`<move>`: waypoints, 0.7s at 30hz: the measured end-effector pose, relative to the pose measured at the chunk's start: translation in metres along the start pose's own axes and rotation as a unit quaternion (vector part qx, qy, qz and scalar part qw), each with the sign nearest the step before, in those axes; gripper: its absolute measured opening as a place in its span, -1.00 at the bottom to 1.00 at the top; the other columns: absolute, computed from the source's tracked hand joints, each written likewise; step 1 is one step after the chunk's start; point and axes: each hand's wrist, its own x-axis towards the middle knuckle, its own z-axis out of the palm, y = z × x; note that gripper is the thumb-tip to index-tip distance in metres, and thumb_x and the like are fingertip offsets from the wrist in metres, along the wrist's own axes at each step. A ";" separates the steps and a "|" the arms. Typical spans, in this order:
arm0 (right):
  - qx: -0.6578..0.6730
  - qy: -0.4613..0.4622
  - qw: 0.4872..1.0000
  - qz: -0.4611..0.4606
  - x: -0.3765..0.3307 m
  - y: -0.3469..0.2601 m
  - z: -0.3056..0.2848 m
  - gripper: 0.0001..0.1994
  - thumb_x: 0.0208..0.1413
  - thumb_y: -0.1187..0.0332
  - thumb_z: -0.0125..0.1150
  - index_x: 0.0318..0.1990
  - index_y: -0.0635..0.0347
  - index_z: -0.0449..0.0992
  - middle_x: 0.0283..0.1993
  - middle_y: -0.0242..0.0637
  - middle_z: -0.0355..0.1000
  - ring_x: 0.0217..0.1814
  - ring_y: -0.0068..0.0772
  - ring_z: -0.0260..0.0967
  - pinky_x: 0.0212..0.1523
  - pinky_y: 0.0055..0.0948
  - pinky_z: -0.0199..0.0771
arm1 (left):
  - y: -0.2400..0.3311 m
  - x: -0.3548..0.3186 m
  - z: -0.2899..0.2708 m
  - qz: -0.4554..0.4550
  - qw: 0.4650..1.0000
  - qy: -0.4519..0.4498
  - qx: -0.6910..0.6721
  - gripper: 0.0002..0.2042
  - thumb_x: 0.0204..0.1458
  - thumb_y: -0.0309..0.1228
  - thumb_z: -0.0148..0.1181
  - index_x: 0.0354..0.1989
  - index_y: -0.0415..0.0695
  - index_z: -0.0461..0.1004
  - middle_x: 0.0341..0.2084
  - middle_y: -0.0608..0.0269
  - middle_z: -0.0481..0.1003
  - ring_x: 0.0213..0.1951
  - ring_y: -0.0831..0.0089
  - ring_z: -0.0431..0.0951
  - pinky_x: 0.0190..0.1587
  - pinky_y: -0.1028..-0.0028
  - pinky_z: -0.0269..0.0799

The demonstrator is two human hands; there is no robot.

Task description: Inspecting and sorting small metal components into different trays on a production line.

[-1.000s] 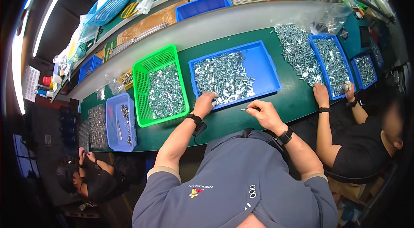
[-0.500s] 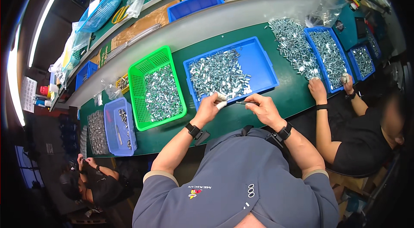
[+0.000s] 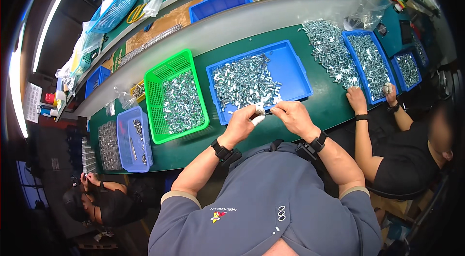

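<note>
At the front edge of a blue tray (image 3: 290, 74) my two hands nearly meet. My left hand (image 3: 242, 124) has white covers on thumb and fingertip, and its fingers are pinched together; what they hold is hidden. My right hand (image 3: 295, 119) is closed around a slim dark tool (image 3: 269, 113), of which only a short bit shows between the hands. Small shiny metal cylindrical parts (image 3: 244, 79) lie heaped across the tray's left and middle.
Left of the tray stands a green basket (image 3: 151, 86) of similar parts, then a pale blue bin (image 3: 125, 144) with a thin rod in it. To the right are a loose pile of parts (image 3: 329, 52) and another blue tray (image 3: 347, 39), where a co-worker's hands (image 3: 357, 100) rest.
My hands have come closer together; the right moved left and the tool, visible before, is now mostly hidden. At the far left, another person's hands shifted slightly left.
</note>
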 end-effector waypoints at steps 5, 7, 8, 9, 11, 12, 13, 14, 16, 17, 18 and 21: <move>0.072 0.008 0.997 -0.003 -0.003 0.003 0.002 -0.78 0.24 0.27 0.28 -0.33 0.25 0.56 -0.45 -0.12 0.51 -0.40 -0.06 0.51 -0.37 -0.15 0.41 | -0.001 0.000 0.000 -0.004 1.000 0.002 0.011 -0.84 0.14 -0.51 0.38 -0.15 -0.25 0.57 -0.33 0.20 0.63 -0.31 0.52 0.61 -0.22 0.45 0.55; 0.035 -0.007 0.999 -0.003 -0.002 0.004 0.000 -0.79 0.24 0.26 0.27 -0.30 0.24 0.57 -0.48 -0.11 0.50 -0.41 -0.03 0.50 -0.38 -0.12 0.39 | -0.001 -0.001 0.002 0.006 1.000 0.011 0.007 -0.84 0.14 -0.51 0.38 -0.15 -0.25 0.57 -0.33 0.20 0.63 -0.31 0.51 0.61 -0.22 0.45 0.55; 0.036 -0.006 0.999 -0.003 -0.002 0.004 0.000 -0.79 0.24 0.26 0.27 -0.30 0.24 0.57 -0.48 -0.11 0.50 -0.41 -0.03 0.50 -0.38 -0.12 0.39 | -0.001 0.000 0.002 0.012 1.000 0.015 0.005 -0.84 0.14 -0.51 0.38 -0.15 -0.25 0.57 -0.33 0.20 0.63 -0.31 0.50 0.61 -0.22 0.44 0.55; 0.015 -0.013 1.000 0.001 0.000 0.005 0.000 -0.79 0.24 0.25 0.27 -0.31 0.23 0.56 -0.47 -0.11 0.50 -0.41 -0.02 0.50 -0.38 -0.12 0.39 | 0.000 0.000 0.001 0.012 1.000 0.014 0.006 -0.84 0.14 -0.51 0.38 -0.15 -0.25 0.57 -0.33 0.20 0.63 -0.31 0.50 0.61 -0.22 0.44 0.55; -0.027 -0.028 0.999 0.008 0.001 0.006 0.001 -0.78 0.25 0.25 0.27 -0.32 0.23 0.56 -0.47 -0.09 0.50 -0.40 0.01 0.50 -0.37 -0.12 0.38 | 0.001 -0.001 0.001 0.005 1.000 0.011 0.012 -0.84 0.14 -0.51 0.38 -0.14 -0.25 0.57 -0.32 0.19 0.63 -0.30 0.49 0.62 -0.22 0.44 0.55; -0.027 -0.028 0.999 0.008 0.001 0.005 0.002 -0.78 0.25 0.25 0.27 -0.32 0.23 0.56 -0.47 -0.09 0.50 -0.40 0.01 0.50 -0.37 -0.12 0.38 | 0.002 0.000 0.000 0.001 1.000 0.010 0.015 -0.83 0.14 -0.52 0.38 -0.14 -0.26 0.57 -0.32 0.19 0.63 -0.30 0.49 0.62 -0.21 0.44 0.55; 0.010 -0.017 1.000 -0.007 0.001 0.005 0.003 -0.77 0.25 0.25 0.26 -0.34 0.23 0.55 -0.48 -0.07 0.49 -0.40 0.03 0.49 -0.38 -0.11 0.38 | 0.002 -0.001 0.000 0.001 1.000 0.010 0.015 -0.83 0.14 -0.52 0.38 -0.14 -0.26 0.57 -0.32 0.19 0.63 -0.30 0.49 0.62 -0.21 0.44 0.55; 0.046 -0.006 0.999 -0.023 0.001 0.005 0.004 -0.76 0.26 0.24 0.25 -0.36 0.23 0.54 -0.48 -0.06 0.48 -0.40 0.05 0.48 -0.38 -0.10 0.37 | 0.002 -0.001 0.001 0.011 1.000 0.014 0.018 -0.83 0.14 -0.52 0.38 -0.14 -0.26 0.57 -0.31 0.18 0.63 -0.29 0.48 0.62 -0.21 0.44 0.55; 0.083 0.005 0.996 -0.038 0.001 0.005 0.004 -0.75 0.26 0.24 0.25 -0.37 0.23 0.54 -0.48 -0.05 0.47 -0.39 0.07 0.47 -0.38 -0.09 0.36 | 0.003 -0.001 0.001 0.030 0.999 0.021 0.023 -0.83 0.14 -0.51 0.37 -0.14 -0.26 0.57 -0.30 0.16 0.63 -0.28 0.46 0.62 -0.20 0.44 0.55; 0.055 -0.007 0.998 -0.031 0.002 0.006 0.003 -0.74 0.26 0.24 0.24 -0.39 0.24 0.53 -0.49 -0.03 0.46 -0.40 0.08 0.46 -0.38 -0.08 0.35 | 0.001 -0.001 0.002 0.030 0.999 0.021 0.023 -0.83 0.14 -0.51 0.37 -0.14 -0.26 0.57 -0.30 0.16 0.63 -0.28 0.46 0.62 -0.20 0.44 0.55; 0.027 -0.019 0.999 -0.024 0.003 0.007 0.003 -0.73 0.27 0.23 0.24 -0.40 0.24 0.52 -0.49 -0.02 0.45 -0.40 0.09 0.45 -0.38 -0.08 0.34 | 0.000 -0.001 0.002 0.038 0.999 0.024 0.030 -0.83 0.14 -0.51 0.38 -0.14 -0.26 0.57 -0.29 0.16 0.64 -0.28 0.46 0.62 -0.20 0.44 0.55; 0.005 -0.030 0.999 -0.016 0.003 0.008 0.004 -0.73 0.27 0.23 0.24 -0.40 0.24 0.51 -0.50 -0.02 0.44 -0.40 0.10 0.44 -0.38 -0.07 0.34 | -0.004 -0.002 0.003 0.054 0.997 0.029 0.044 -0.83 0.14 -0.51 0.38 -0.14 -0.25 0.56 -0.28 0.15 0.64 -0.27 0.45 0.63 -0.20 0.43 0.55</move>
